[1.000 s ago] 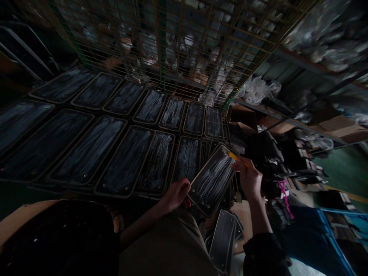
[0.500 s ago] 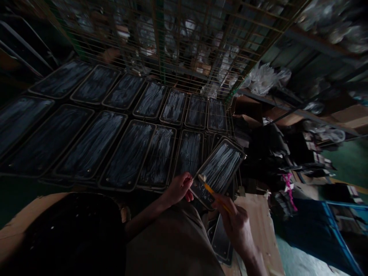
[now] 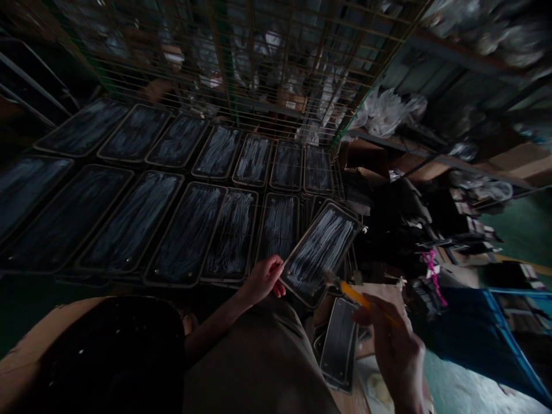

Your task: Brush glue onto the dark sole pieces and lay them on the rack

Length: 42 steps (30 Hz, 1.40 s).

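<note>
My left hand (image 3: 265, 279) pinches the left edge of a dark rectangular panel (image 3: 321, 247) with rounded corners. White streaks run along the panel's face, and it lies tilted at the right end of the rows. In my right hand (image 3: 394, 342) is a paintbrush (image 3: 356, 294) with a yellow-orange handle; its bristles are blurred near the panel's lower right edge. Similar streaked panels (image 3: 187, 236) lie in two rows to the left. Below the held panel, darker panels without white streaks (image 3: 340, 342) are piled near my leg.
A wire mesh wall (image 3: 224, 69) stands behind the rows. Shelving at right holds clear plastic bags (image 3: 388, 112) and cardboard boxes (image 3: 366, 158). A blue-edged container (image 3: 478, 328) and a pink ribbon (image 3: 432, 279) are to the right. A pale item (image 3: 379, 388) sits partly hidden below my right hand.
My right hand has drawn the paintbrush off the panel's left part, down and to the right. My left hand keeps its hold on the panel. The view has shifted slightly.
</note>
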Each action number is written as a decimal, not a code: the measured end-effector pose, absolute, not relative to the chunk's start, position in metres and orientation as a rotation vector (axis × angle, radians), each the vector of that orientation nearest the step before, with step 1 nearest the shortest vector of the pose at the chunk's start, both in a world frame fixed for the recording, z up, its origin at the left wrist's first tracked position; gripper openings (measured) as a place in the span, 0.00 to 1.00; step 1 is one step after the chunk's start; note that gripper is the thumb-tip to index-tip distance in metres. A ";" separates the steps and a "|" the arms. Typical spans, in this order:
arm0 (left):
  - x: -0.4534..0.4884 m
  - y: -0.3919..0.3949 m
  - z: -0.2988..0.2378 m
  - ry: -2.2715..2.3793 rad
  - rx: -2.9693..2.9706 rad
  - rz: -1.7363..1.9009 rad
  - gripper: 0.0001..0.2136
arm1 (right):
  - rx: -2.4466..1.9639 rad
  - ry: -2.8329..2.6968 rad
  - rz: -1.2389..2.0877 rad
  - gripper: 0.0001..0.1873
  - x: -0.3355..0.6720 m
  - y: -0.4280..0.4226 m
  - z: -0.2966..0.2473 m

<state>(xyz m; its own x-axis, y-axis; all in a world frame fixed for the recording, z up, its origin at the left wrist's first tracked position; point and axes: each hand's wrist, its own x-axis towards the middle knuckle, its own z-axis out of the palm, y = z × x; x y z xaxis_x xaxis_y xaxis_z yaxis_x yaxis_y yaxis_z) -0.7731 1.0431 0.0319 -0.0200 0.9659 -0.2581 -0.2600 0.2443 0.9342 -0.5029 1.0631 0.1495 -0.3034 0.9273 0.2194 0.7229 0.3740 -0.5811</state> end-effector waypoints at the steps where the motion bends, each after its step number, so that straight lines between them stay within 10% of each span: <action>1: -0.773 1.043 0.031 1.167 0.811 1.166 0.14 | -1.414 -2.096 0.426 0.13 -0.505 1.071 0.150; 26: -0.770 1.041 0.040 1.174 0.776 1.189 0.18 | -1.215 -2.391 0.125 0.16 -0.541 1.212 0.131; 42: -0.768 1.041 0.034 1.156 0.769 1.238 0.15 | -1.116 -2.352 0.761 0.15 -0.517 1.017 0.152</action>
<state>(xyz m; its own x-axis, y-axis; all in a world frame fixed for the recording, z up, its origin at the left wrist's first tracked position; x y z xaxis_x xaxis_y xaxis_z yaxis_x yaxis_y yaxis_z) -0.7681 1.0407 0.0340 -0.0659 0.9682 -0.2414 -0.3076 0.2105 0.9280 -0.5172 1.0166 0.1519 -0.5863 0.7978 0.1406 0.5644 0.5268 -0.6356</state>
